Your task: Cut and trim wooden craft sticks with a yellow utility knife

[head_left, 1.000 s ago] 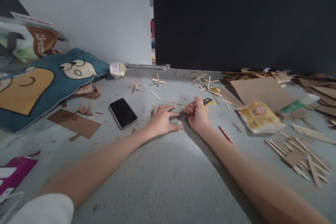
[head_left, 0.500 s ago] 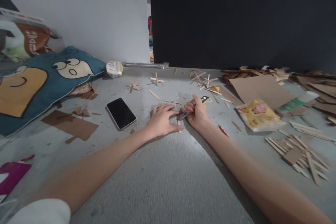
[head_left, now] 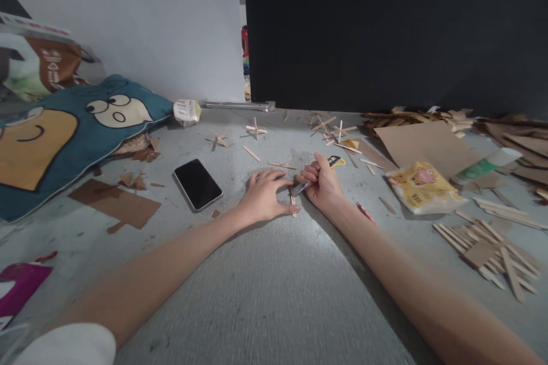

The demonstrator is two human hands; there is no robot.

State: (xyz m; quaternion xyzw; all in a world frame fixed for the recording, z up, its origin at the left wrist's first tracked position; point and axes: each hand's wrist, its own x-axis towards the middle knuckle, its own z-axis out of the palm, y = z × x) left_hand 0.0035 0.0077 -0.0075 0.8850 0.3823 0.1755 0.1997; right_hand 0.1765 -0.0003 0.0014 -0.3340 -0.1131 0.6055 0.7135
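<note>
A short wooden craft stick (head_left: pixel 293 201) lies upright in the picture on the grey table. My left hand (head_left: pixel 266 197) pins it, the thumb at its near end and the forefinger by its far end, the other fingers spread on the table. My right hand (head_left: pixel 322 185) is wrapped round a utility knife (head_left: pixel 335 161), whose black and yellow handle end sticks out past the thumb. The knife's blade (head_left: pixel 301 187) points left and down onto the stick between my two hands. Whether it has cut into the wood is too small to tell.
A phone (head_left: pixel 197 185) lies left of my hands. Beyond them are crossed-stick pieces (head_left: pixel 256 129) and loose sticks (head_left: pixel 252 153). To the right lie a red pen-like item (head_left: pixel 365 213), a yellow tissue pack (head_left: pixel 423 187) and a stick pile (head_left: pixel 488 254). Cardboard (head_left: pixel 113 203) and a cushion (head_left: pixel 85 137) are left.
The knife blade has shifted very slightly and its side now catches more light. Both hands stay in nearly the same place, with the stick still under the left one.
</note>
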